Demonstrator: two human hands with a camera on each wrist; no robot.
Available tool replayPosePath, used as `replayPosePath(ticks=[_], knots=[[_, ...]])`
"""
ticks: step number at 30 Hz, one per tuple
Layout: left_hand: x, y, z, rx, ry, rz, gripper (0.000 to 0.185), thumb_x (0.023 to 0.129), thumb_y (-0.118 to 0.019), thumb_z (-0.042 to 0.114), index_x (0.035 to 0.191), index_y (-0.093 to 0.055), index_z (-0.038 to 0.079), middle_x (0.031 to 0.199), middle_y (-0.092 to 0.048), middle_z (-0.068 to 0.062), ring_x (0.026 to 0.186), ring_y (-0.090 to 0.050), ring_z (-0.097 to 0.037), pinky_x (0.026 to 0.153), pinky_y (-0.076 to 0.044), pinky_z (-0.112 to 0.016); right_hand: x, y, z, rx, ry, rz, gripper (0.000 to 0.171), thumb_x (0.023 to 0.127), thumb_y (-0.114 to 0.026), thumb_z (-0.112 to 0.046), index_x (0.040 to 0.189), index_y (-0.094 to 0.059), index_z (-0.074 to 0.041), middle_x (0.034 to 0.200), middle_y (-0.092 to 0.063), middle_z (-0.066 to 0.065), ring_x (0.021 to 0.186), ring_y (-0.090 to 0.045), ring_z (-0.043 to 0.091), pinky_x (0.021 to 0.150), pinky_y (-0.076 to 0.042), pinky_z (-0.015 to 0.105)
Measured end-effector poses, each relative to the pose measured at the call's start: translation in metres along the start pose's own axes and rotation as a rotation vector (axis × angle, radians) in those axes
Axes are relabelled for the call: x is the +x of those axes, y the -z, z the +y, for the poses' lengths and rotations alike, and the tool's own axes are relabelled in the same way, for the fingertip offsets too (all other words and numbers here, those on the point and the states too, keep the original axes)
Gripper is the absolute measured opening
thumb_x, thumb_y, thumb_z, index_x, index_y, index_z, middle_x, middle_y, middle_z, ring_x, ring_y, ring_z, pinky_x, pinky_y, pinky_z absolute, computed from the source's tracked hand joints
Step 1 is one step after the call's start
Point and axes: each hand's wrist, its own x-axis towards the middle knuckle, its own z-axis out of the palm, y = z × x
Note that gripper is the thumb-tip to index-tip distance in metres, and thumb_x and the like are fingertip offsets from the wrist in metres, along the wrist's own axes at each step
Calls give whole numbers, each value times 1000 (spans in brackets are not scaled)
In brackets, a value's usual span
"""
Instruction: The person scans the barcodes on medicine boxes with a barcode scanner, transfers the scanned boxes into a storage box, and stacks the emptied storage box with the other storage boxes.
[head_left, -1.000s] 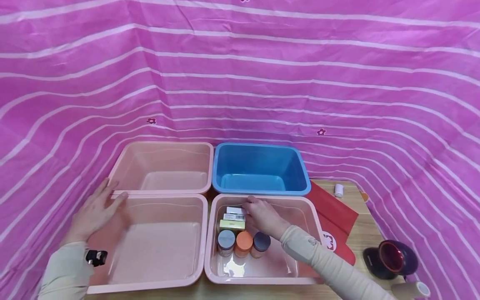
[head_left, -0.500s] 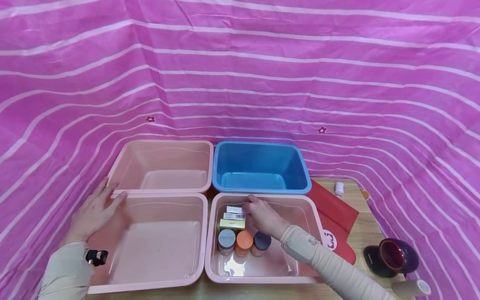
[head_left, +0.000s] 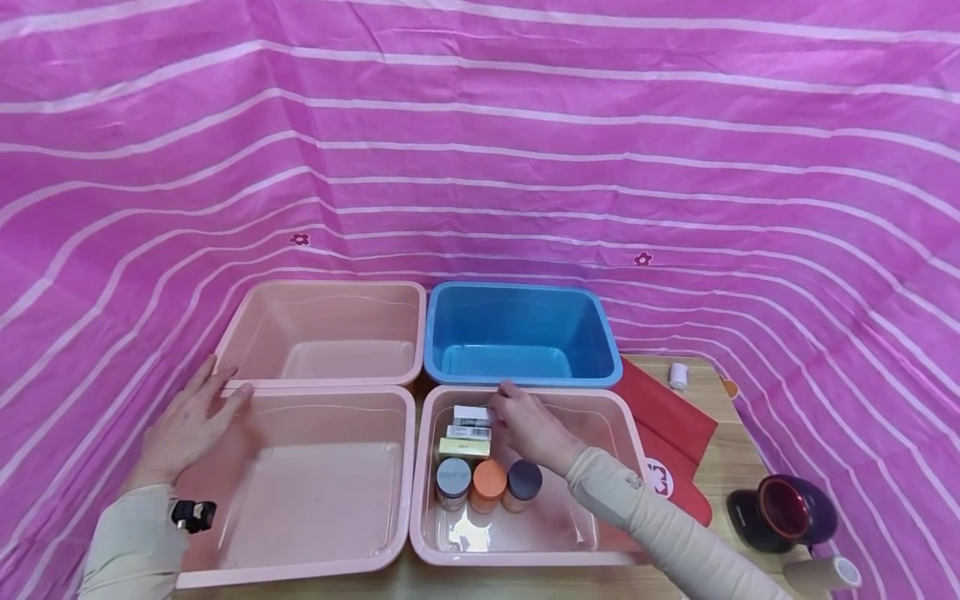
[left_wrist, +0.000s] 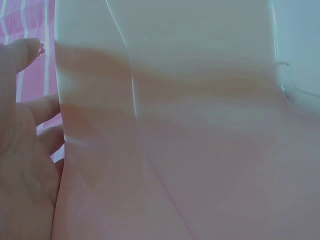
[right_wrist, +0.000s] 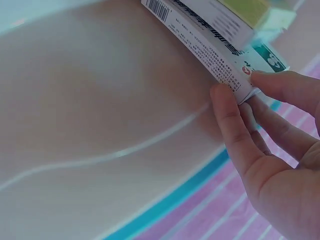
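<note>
My right hand (head_left: 501, 410) reaches into the near-right pink bin (head_left: 600, 400) and pinches the right end of a white box (head_left: 469, 414). The right wrist view shows thumb and fingers of this hand (right_wrist: 240, 86) closed on the printed white box (right_wrist: 200, 42). Below it lie a barcode box (head_left: 468, 432) and a yellow-green box (head_left: 464, 447). In front stand three jars with grey (head_left: 453, 477), orange (head_left: 489, 479) and dark blue (head_left: 523, 477) lids. My left hand (head_left: 191, 425) rests flat, fingers straight, on the far rim of the near-left pink bin (head_left: 330, 492), seen as left hand (left_wrist: 25, 150) beside the bin wall (left_wrist: 175, 130).
Behind stand another pink bin (head_left: 322, 333) and a blue bin (head_left: 517, 333), both with nothing inside. On the wooden table to the right lie a red folder (head_left: 667, 425), a small white roll (head_left: 678, 376), a purple-red bowl-like object (head_left: 783, 510) and a tan roll (head_left: 825, 577). Magenta striped cloth surrounds everything.
My right hand has raised the white box slightly off the stack. The left hand has stayed on the bin rim.
</note>
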Motion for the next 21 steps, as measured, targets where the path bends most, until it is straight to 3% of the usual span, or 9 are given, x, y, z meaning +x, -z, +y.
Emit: replayPosePath(ticks=[6,12,21], knots=[[0,-1,0,10,-1,2,70,108,-42,47,159,-30,2,171,-5,-24,144,-20,-64,94,-26,-87,-2,21,-4,41,-27,25,24,85,-82,-3,107,-72,-4,100,-60,5,94,-65,18,83,-64,34],[0,0,1,5,2,2,69,108,-42,47,159,-31,2,171,-6,-24,144,-21,-64,94,-26,-87,-7,41,-4,26,25,118,25,83,-81,4,107,-74,-1,99,-69,8,89,-68,19,79,-64,33],[-1,1,2,8,2,-4,70,108,-42,48,159,-30,3,171,-6,-25,144,-22,-65,93,-26,-88,-18,72,-4,57,-1,219,27,82,-82,1,108,-73,-1,101,-74,10,89,-71,21,78,-65,37]])
